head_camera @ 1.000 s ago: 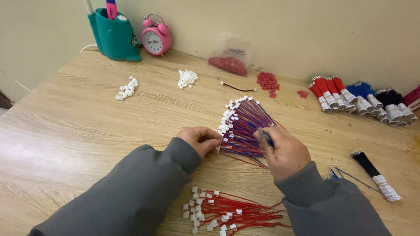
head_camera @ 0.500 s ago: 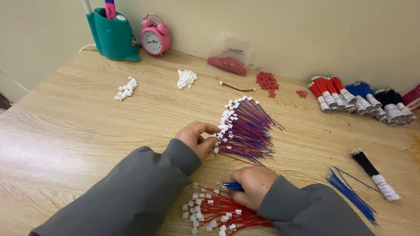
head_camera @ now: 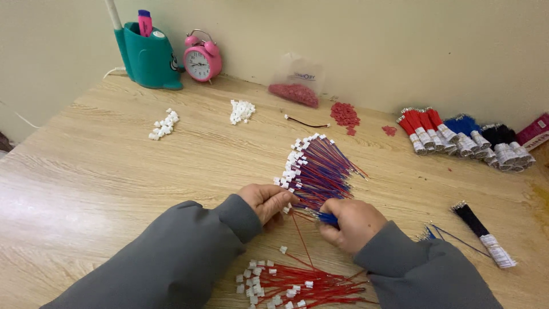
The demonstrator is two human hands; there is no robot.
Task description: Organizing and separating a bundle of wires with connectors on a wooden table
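Observation:
A fan of red-and-blue wires with white plugs [head_camera: 317, 169] lies in the middle of the wooden table [head_camera: 114, 171]. My left hand [head_camera: 267, 200] pinches a white plug with a red wire at the fan's near end. My right hand [head_camera: 353, 222] is closed on a blue wire, its end pointing toward the left hand. A pile of red wires with white plugs [head_camera: 297, 283] lies just below both hands.
At the back stand a teal pen holder [head_camera: 147, 57], a pink alarm clock [head_camera: 201, 57] and a bag of red pieces [head_camera: 294, 91]. Two heaps of white plugs [head_camera: 163, 126] [head_camera: 241, 110], loose red pieces [head_camera: 345, 114], taped wire bundles [head_camera: 463, 137] and a black bundle [head_camera: 480, 232] lie around.
My right hand went from the fan down to the red pile, then came back up beside the left hand with a blue wire. The left hand stayed at the fan's near end.

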